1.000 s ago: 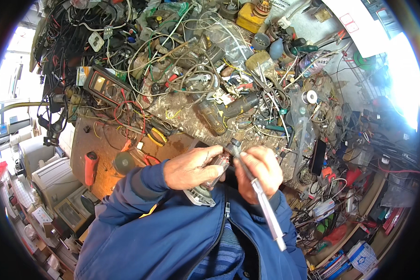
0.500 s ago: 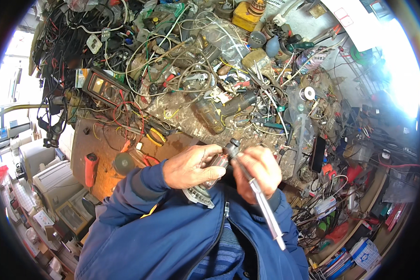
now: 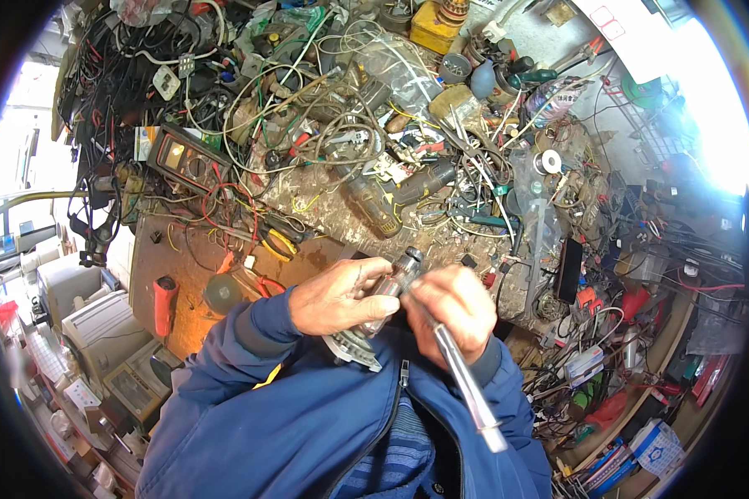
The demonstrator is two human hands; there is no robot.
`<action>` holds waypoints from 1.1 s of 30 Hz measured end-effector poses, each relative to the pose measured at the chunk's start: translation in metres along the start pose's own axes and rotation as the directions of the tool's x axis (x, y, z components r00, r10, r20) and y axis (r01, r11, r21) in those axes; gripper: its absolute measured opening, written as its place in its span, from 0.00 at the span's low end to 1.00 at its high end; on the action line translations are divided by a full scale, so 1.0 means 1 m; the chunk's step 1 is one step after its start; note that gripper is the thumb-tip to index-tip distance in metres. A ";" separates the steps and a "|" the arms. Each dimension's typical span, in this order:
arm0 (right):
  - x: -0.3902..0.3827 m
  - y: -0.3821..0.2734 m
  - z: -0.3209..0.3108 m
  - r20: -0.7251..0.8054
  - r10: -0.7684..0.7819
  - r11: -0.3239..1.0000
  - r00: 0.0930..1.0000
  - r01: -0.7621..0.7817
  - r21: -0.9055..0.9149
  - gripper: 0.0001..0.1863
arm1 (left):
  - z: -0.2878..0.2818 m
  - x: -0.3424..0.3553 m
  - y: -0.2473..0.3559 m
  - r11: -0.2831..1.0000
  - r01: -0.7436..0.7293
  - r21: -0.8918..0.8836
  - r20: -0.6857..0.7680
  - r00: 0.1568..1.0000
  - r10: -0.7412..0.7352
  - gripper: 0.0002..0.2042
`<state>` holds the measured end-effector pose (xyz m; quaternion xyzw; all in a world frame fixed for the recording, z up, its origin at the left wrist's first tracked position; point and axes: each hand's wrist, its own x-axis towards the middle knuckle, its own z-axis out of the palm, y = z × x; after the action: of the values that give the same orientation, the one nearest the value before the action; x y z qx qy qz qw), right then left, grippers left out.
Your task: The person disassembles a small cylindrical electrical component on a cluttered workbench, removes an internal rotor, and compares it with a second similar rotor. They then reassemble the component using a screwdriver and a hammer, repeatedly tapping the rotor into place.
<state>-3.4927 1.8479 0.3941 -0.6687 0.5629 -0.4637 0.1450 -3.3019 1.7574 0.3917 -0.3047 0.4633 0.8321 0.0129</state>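
Note:
Just in front of my jacket, my left hand [image 3: 341, 298] is closed around a motor armature [image 3: 389, 287] with a dark round end at the top. A grey cast-metal housing [image 3: 354, 351] sticks out below that palm; whether it is joined to the armature is hidden by the fingers. My right hand [image 3: 453, 309] grips a shiny metal rod-like tool [image 3: 462, 378], whose long shaft slants down to the right and ends past a collar. The fingers of this hand are at the armature's side, somewhat blurred, and cover the tool's upper end.
Beyond my hands the cluttered bench [image 3: 308, 200] bears a cordless drill [image 3: 379, 212], a multimeter [image 3: 187, 158], yellow-handled pliers [image 3: 276, 245] and tangled wires. A red-handled object [image 3: 165, 303] lies on the brown board at left. A solder spool [image 3: 548, 162] and a black phone [image 3: 567, 270] are at right.
My right hand has shifted slightly left, and the tool's shaft has turned a little in it. The armature tips slightly in my left hand, which stays nearly still.

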 end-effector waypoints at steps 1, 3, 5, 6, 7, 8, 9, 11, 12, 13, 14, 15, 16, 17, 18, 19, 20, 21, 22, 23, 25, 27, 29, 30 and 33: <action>-0.001 -0.005 -0.002 0.034 -0.014 0.998 0.999 0.012 0.065 0.14 | -0.002 0.001 -0.006 0.997 -0.013 -0.072 0.012 1.000 0.014 0.18; -0.006 -0.003 -0.008 -0.045 0.068 0.988 0.997 -0.061 0.145 0.14 | -0.004 0.002 -0.013 0.976 -0.034 -0.217 0.028 0.999 0.040 0.21; -0.009 0.000 -0.011 -0.176 0.211 0.977 0.962 -0.201 0.070 0.13 | -0.010 0.003 -0.011 0.954 -0.028 -0.299 0.105 0.993 0.062 0.28; -0.012 -0.001 -0.013 -0.170 0.298 0.954 0.939 -0.288 0.080 0.12 | -0.010 0.004 -0.011 0.943 -0.022 -0.332 0.108 0.992 0.061 0.28; -0.010 -0.002 -0.014 -0.162 0.316 0.949 0.935 -0.307 0.076 0.11 | -0.011 0.004 -0.012 0.931 -0.016 -0.366 0.111 0.992 0.061 0.29; -0.011 0.000 -0.014 -0.155 0.292 0.956 0.944 -0.284 0.073 0.12 | -0.011 0.005 -0.013 0.930 -0.014 -0.366 0.110 0.992 0.058 0.29; -0.013 0.002 -0.013 -0.148 0.270 0.963 0.951 -0.262 0.070 0.12 | -0.012 0.006 -0.015 0.930 -0.011 -0.367 0.111 0.992 0.055 0.29; -0.015 0.005 -0.012 -0.143 0.300 0.953 0.943 -0.291 0.081 0.13 | -0.011 0.006 -0.017 0.930 -0.004 -0.368 0.103 0.994 0.045 0.30; -0.017 0.006 -0.012 -0.139 0.317 0.948 0.938 -0.307 0.087 0.13 | -0.009 0.006 -0.017 0.930 0.002 -0.369 0.095 0.995 0.035 0.31; -0.017 0.006 -0.011 -0.141 0.332 0.942 0.933 -0.322 0.092 0.14 | -0.008 0.007 -0.017 0.929 0.008 -0.369 0.086 0.996 0.025 0.32; -0.017 0.007 -0.011 -0.141 0.347 0.937 0.927 -0.336 0.097 0.14 | -0.009 0.007 -0.019 0.925 0.006 -0.379 0.096 0.995 0.033 0.32; -0.016 0.007 -0.010 -0.141 0.362 0.931 0.921 -0.351 0.101 0.14 | -0.010 0.008 -0.020 0.929 0.008 -0.370 0.099 0.995 0.031 0.32; -0.015 0.004 -0.008 -0.148 0.409 0.911 0.900 -0.395 0.117 0.14 | -0.010 0.008 -0.020 0.932 0.010 -0.362 0.102 0.994 0.029 0.32; -0.015 0.004 -0.007 -0.155 0.409 0.912 0.899 -0.399 0.095 0.14 | -0.010 0.009 -0.020 0.935 0.012 -0.353 0.105 0.994 0.027 0.32; -0.016 0.005 -0.005 -0.161 0.409 0.913 0.898 -0.402 0.073 0.15 | -0.010 0.009 -0.019 0.939 0.011 -0.344 0.100 0.995 0.025 0.32; -0.016 0.005 -0.004 -0.167 0.408 0.913 0.898 -0.405 0.052 0.15 | -0.009 0.008 -0.018 0.943 0.009 -0.334 0.094 0.995 0.024 0.32; -0.013 0.007 -0.002 -0.200 0.355 0.934 0.913 -0.357 0.024 0.15 | -0.009 0.008 -0.017 0.946 0.008 -0.324 0.089 0.996 0.022 0.32; -0.012 0.008 -0.001 -0.211 0.333 0.942 0.919 -0.336 0.025 0.15 | -0.009 0.009 -0.018 0.947 0.001 -0.322 0.087 0.996 0.028 0.32; -0.011 0.010 0.001 -0.221 0.312 0.949 0.924 -0.314 0.026 0.15 | -0.009 0.009 -0.019 0.947 -0.005 -0.321 0.085 0.996 0.034 0.32; -0.010 0.011 0.002 -0.232 0.290 0.956 0.929 -0.292 0.027 0.15 | -0.009 0.009 -0.019 0.948 -0.012 -0.319 0.083 0.996 0.040 0.32; -0.008 0.009 0.003 -0.228 0.283 0.958 0.932 -0.285 0.023 0.14 | -0.010 0.009 -0.019 0.955 -0.003 -0.297 0.075 0.997 0.026 0.32; -0.005 0.010 0.006 -0.209 0.229 0.971 0.951 -0.237 -0.013 0.14 | -0.009 0.008 -0.019 0.963 0.011 -0.268 0.059 0.998 0.005 0.31; -0.001 0.011 0.009 -0.171 0.127 0.987 0.977 -0.142 -0.079 0.14 | -0.007 0.008 -0.018 0.972 0.029 -0.232 0.035 0.999 -0.021 0.29; -0.002 0.008 0.010 -0.101 0.101 0.993 0.990 -0.107 -0.048 0.13 | -0.006 0.007 -0.017 0.978 0.018 -0.207 0.012 1.000 -0.016 0.28; -0.002 0.005 0.003 -0.062 0.075 0.997 0.995 -0.073 0.032 0.13 | -0.003 0.007 -0.015 0.993 -0.002 -0.115 -0.049 0.999 -0.004 0.24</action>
<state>-3.4935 1.8474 0.3884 -0.6301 0.5847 -0.4872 0.1544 -3.3019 1.7622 0.3751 -0.3255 0.4146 0.8496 -0.0157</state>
